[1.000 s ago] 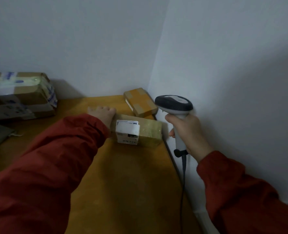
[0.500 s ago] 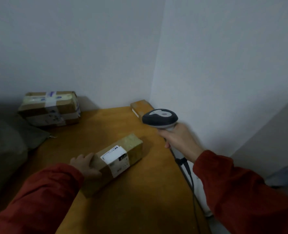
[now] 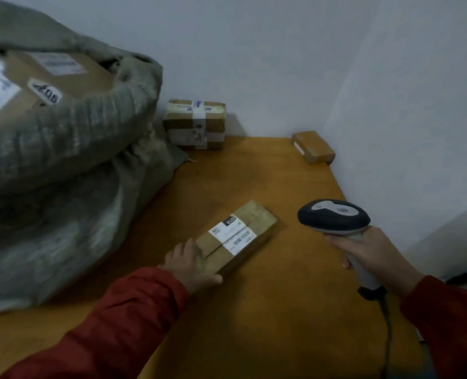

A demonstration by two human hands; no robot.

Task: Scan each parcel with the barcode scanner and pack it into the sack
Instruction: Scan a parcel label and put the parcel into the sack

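Three parcels (image 3: 238,236) on table (image 3: 254,176), one in left hand (image 3: 191,266), one scanner (image 3: 333,217), one sack (image 3: 62,154)

Single head-worn wide view; looks forward and down, close over the table (image 3: 289,310).

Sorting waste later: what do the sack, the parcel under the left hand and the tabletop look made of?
Sack: likely woven fabric, matte grey, coarse ribbed weave.
Parcel: brown cardboard, slight sheen suggesting tape, white paper label.
Tabletop: wood or laminate, smooth orange-brown.
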